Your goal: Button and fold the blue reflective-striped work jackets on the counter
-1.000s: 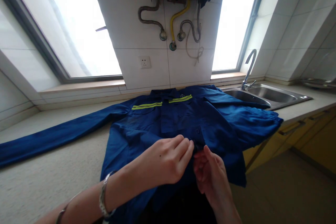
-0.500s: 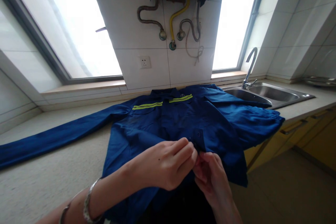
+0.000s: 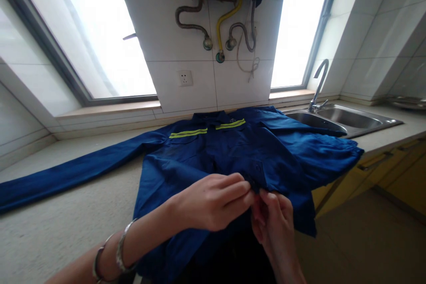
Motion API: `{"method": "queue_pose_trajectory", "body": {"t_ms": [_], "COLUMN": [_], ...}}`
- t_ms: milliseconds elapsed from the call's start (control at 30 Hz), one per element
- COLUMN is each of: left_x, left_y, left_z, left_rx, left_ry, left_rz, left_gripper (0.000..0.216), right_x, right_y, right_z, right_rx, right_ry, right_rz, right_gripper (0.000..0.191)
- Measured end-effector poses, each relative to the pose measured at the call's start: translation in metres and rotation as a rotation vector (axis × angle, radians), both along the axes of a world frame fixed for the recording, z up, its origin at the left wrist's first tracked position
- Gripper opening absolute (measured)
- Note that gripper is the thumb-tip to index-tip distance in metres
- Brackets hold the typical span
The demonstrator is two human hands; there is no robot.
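Observation:
A dark blue work jacket with yellow-green chest stripes lies spread front-up on the counter, its collar toward the wall. One sleeve stretches out to the left; the other is bunched beside the sink. My left hand, with bracelets on its wrist, pinches the front edge of the jacket near the hem. Right against it, my right hand is closed on the same edge, thumb and fingers pressed together. A round button shows on the cloth just above the fingertips. What lies between the fingertips is hidden.
A light stone counter runs under the jacket. At the right is a steel sink with a tap. Yellow cabinets stand below. Pipes and a socket are on the tiled wall.
Both hands have shifted slightly to the right, still together at the jacket's front edge. The cloth by the button has moved a little with them.

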State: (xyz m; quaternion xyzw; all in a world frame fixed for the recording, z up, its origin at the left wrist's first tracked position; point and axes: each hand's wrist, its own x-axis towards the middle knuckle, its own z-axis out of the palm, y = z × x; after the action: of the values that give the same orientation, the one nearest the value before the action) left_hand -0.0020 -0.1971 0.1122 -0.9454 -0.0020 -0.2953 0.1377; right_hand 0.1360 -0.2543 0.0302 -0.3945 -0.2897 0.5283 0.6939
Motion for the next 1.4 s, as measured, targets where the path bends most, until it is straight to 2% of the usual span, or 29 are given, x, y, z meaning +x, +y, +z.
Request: {"method": "queue_pose_trajectory", "body": {"t_ms": [133,200,300,400,500,567,600,667,733,767,833,933,1000,1100,1267,1400], "left_x": [-0.001,-0.002,-0.002,-0.003,-0.007,-0.013,-0.015,-0.019,-0.019,-0.019,-0.016,-0.013,-0.014,-0.017,-0.017,-0.019], "left_y": [0.009,0.014,0.015,0.011,0.008,0.008,0.008,0.007,0.002,-0.001,-0.008,-0.011,-0.005,0.007,0.017,0.018], "left_z": [0.004,0.006,0.009,0.015,0.021,0.022,0.023,0.022,0.021,0.019,0.016,0.010,0.005,-0.002,-0.007,-0.009], "left_rx": [-0.561,-0.804,-1.020,-1.043,-0.886,-0.663,-0.518,-0.192,0.103,0.219,0.380,0.511,0.572,0.648,0.675,0.618], "left_ry": [-0.119,-0.084,-0.005,-0.015,0.028,0.054,0.067,0.100,0.139,0.152,0.174,0.169,0.116,-0.029,-0.158,-0.126], "left_rz": [0.337,0.458,0.406,0.334,0.246,0.219,0.230,0.278,0.298,0.282,0.213,0.127,0.105,0.069,0.040,0.032], "left_gripper": [0.031,0.035,0.033,0.025,0.019,0.020,0.022,0.026,0.026,0.024,0.018,0.012,0.009,0.005,0.009,0.012], "right_x": [-0.002,-0.005,-0.008,-0.008,-0.001,0.008,0.013,0.023,0.030,0.032,0.033,0.032,0.034,0.038,0.037,0.035], "right_y": [0.001,-0.001,-0.002,-0.002,-0.007,-0.015,-0.020,-0.025,-0.023,-0.018,-0.003,0.021,0.030,0.031,0.024,0.022], "right_z": [-0.006,-0.006,-0.005,-0.005,-0.001,0.007,0.013,0.027,0.041,0.047,0.055,0.058,0.057,0.053,0.047,0.043], "right_rx": [0.055,0.078,0.080,0.072,0.083,0.104,0.115,0.136,0.172,0.193,0.239,0.285,0.292,0.251,0.184,0.166], "right_ry": [-0.055,-0.113,-0.197,-0.205,-0.261,-0.423,-0.522,-0.671,-0.730,-0.748,-0.794,-0.865,-0.864,-0.795,-0.706,-0.622], "right_rz": [0.035,0.036,0.026,0.045,0.181,0.219,0.170,-0.044,-0.242,-0.278,-0.235,-0.070,-0.023,-0.087,-0.314,-0.315], "right_gripper": [0.034,0.033,0.034,0.038,0.046,0.047,0.047,0.046,0.036,0.030,0.026,0.029,0.029,0.031,0.032,0.029]}}
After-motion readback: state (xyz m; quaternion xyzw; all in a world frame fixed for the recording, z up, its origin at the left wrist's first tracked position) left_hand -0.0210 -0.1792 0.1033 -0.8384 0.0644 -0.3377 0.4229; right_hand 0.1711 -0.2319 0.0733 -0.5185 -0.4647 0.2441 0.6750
